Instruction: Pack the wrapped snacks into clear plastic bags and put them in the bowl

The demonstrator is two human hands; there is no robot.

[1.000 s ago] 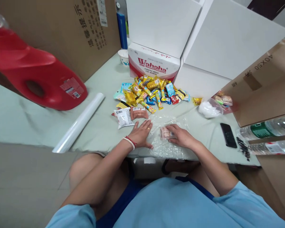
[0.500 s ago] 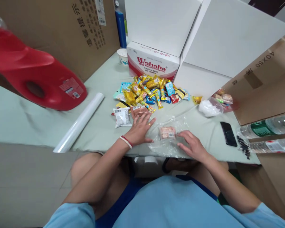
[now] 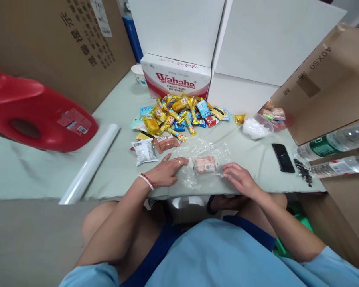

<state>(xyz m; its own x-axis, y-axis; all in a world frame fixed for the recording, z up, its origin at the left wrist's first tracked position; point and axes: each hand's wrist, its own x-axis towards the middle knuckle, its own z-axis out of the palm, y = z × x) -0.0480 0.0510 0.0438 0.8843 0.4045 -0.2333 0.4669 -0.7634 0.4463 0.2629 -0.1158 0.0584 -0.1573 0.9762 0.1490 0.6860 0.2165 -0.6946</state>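
A small pinkish packet with a barcode (image 3: 205, 165) lies on a crinkled sheet of clear plastic film (image 3: 191, 181) near the table's front edge. My left hand (image 3: 167, 171) rests palm down at the film's left side, its fingers stretched toward the packet. At the right side, my right hand (image 3: 241, 180) has bent fingers and seems to pinch the film's edge; the exact contact is small. Just beyond my left hand are a brown snack packet (image 3: 166, 144) and a white snack packet (image 3: 144, 152). Behind them is a pile of colourful wrapped snacks (image 3: 179, 113).
A roll of clear film (image 3: 89, 164) and a large red bottle (image 3: 42, 111) stand left. A Wahaba-style red and white carton (image 3: 176, 77) is behind the snacks. To the right are a bowl with white plastic (image 3: 257, 126), a phone (image 3: 283, 158) and plastic bottles (image 3: 335, 143).
My left hand has drawn back from the brown packet to the film's left side. My right hand's fingers have closed in at the film's right edge. The camera view has shifted.
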